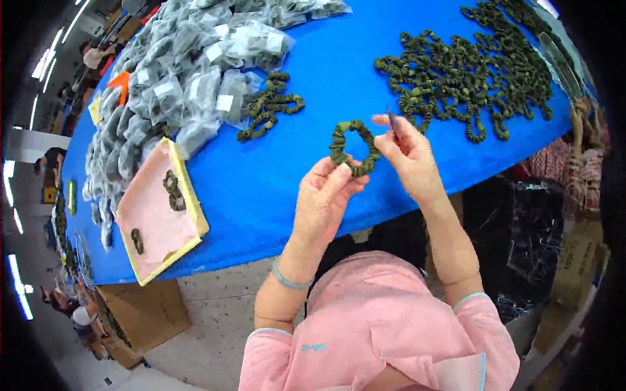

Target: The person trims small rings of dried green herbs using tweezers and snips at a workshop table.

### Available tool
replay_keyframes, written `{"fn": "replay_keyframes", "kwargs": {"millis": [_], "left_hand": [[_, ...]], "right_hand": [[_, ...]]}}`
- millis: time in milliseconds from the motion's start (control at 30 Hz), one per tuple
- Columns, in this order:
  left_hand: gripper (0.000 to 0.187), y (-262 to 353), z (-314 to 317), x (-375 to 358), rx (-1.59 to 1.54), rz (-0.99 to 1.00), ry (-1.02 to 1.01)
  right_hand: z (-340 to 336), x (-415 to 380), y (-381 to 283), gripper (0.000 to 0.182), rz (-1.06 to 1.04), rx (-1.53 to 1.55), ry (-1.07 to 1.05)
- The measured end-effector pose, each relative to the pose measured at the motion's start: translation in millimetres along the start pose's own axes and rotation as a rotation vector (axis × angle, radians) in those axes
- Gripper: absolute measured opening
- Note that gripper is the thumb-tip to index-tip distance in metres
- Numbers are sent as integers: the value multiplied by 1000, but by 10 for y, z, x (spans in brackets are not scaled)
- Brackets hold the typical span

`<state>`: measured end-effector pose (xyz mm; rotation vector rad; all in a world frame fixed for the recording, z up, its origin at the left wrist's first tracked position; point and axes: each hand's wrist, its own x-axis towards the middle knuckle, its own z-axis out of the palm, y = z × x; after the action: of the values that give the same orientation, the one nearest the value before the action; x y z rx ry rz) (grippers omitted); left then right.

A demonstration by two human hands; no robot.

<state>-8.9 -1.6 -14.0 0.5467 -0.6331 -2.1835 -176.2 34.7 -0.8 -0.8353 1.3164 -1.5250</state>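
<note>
Pinched in my left hand (329, 189) is a dark green scrunchie (340, 139), held up as an open ring over the blue table. My left thumb and fingers grip its lower edge. Just right of the ring, my right hand (412, 159) is closed around small red-handled thread snips (400, 135). Their dark pointed tip sticks up past my fingers, and my palm hides much of them. A few loose scrunchies (274, 104) lie on the table beyond my left hand.
Many green scrunchies (456, 78) spread over the right side of the blue table (326, 72). Bagged pieces (189, 91) are heaped at the left. A pink tray with a yellow rim (186, 186) holds several scrunchies. Cardboard boxes (150, 316) stand below; other people are at the far left.
</note>
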Motion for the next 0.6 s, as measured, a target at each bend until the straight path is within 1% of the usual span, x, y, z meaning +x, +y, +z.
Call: {"fn": "replay_keyframes", "kwargs": {"millis": [100,133,267,300,433,600], "left_hand": [[21,0,42,5,-97,59,79],[21,10,58,2,-97,62,81],[18,40,131,-9,-230,81,139],[18,32,126,-11,-231,81,140],[18,0,94,2,-210,124,88],[18,2,104,-9,-197,111,80]], "right_hand": [[108,-57,-6,17,-368,-255,147],[112,-91,-8,17,-369,-254,144],[56,-236,-22,30,-561,-581,90],[53,-240,-15,30,-559,-581,90],[42,-244,33,37,-692,-697,103],[66,-249,2,34,-687,-689,117]]}}
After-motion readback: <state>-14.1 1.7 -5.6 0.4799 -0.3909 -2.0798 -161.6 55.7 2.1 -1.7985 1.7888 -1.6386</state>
